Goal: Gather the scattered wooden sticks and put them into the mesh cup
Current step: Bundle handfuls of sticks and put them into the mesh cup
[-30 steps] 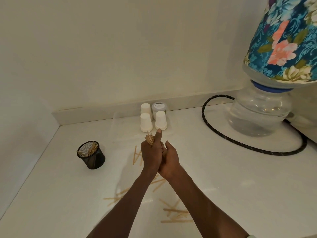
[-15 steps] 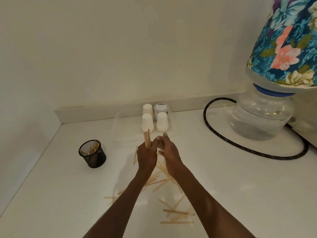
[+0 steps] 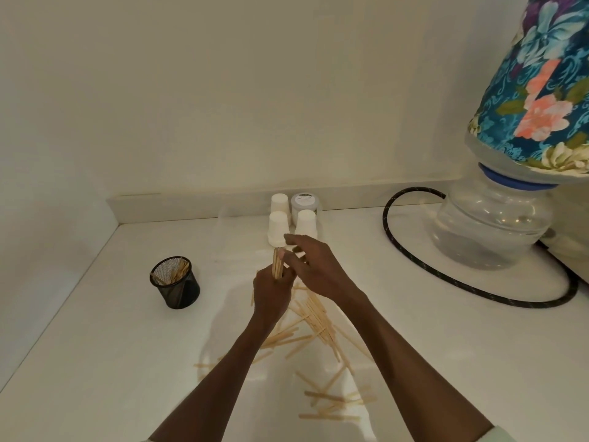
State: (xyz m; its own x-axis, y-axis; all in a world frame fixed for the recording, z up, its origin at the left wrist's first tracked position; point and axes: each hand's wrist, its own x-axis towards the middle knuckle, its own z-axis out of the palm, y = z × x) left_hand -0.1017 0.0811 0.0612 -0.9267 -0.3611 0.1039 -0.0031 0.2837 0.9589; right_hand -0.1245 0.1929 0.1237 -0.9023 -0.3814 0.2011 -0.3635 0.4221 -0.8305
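Left hand (image 3: pixel 272 296), centre of frame: fingers curled round a small bundle of wooden sticks (image 3: pixel 277 263), gripped low, tips standing out above the fist. Bundle near upright, long axis running toward the top of the frame, ends roughly level.

Right hand (image 3: pixel 314 266) just beside it, to the right and slightly above. Fingers loosely bent and reaching toward the bundle's top. Cannot tell whether they hold a stick or only touch the tips; nothing plainly pinched.

Below the hands, between and under the forearms: loose sticks (image 3: pixel 314 317) flat on the white worktop (image 3: pixel 95 362). One dense fan runs diagonally from just under the hands toward lower right. Thinner scatter lower centre, pointing every way, some crossing.

Mesh cup (image 3: pixel 175 282), black, left of centre, well apart from the hands. Upright. A few sticks already inside, leaning on the rim.

Progress, my reading: early to middle. Some sticks in the cup, one handful gathered but not delivered, the greater part on the worktop. Left to do: carry the bundle left to the cup, then several more gatherings.

Behind the hands: white paper cups (image 3: pixel 278 229), upside down.
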